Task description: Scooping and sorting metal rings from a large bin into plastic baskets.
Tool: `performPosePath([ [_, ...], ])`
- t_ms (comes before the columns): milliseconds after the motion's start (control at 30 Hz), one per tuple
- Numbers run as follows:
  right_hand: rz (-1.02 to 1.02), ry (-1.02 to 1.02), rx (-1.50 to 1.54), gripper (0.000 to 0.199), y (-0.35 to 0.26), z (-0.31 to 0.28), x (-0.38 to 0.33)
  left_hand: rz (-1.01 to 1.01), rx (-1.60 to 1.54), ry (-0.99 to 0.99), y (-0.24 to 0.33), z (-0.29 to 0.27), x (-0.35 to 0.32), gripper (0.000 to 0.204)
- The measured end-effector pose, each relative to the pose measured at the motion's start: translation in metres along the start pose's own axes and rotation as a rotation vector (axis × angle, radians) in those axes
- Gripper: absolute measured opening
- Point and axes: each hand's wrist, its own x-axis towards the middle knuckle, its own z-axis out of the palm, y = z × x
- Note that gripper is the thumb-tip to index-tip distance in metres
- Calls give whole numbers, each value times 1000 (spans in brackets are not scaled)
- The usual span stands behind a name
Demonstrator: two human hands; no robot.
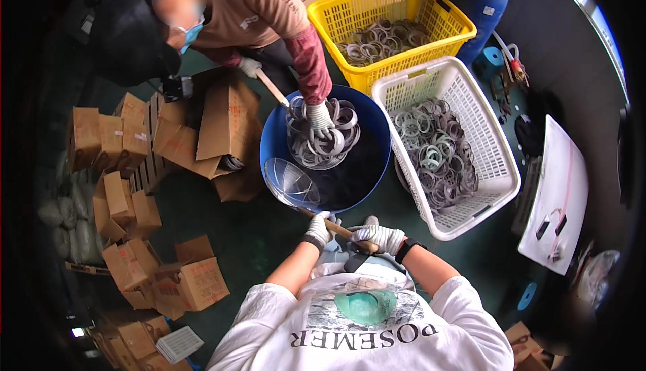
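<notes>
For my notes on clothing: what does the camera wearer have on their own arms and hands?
Both hands, left hand and right hand, wear white knit gloves. The left glove has a dark cuff; a black wristband sits at the right wrist. White short sleeves; forearms uncovered.

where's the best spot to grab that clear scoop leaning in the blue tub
By its wooden handle, which slopes out over the blue tub's near rim toward the person. Both gloved hands already grip it there: left hand higher up, right hand at the end. Come from the near side; the clear scoop looks thin and sits low in the tub, probably a poor hold.
</notes>
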Motion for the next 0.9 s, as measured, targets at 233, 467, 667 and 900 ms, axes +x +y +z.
performPosePath([
  [233, 17, 81, 348, 21, 20, 14, 59, -95, 198, 44, 39, -17, 23, 10],
  [467, -12, 24, 550, 22, 13, 26, 121, 1, 323, 186, 88, -12, 56, 16],
  [667, 96, 313, 687, 32, -28, 29, 205, 62, 667, 329, 156, -8, 138, 18],
  [900, -122, 122, 1208, 22, -33, -13, 295, 24, 1427, 259, 210, 13, 236, 18],
])
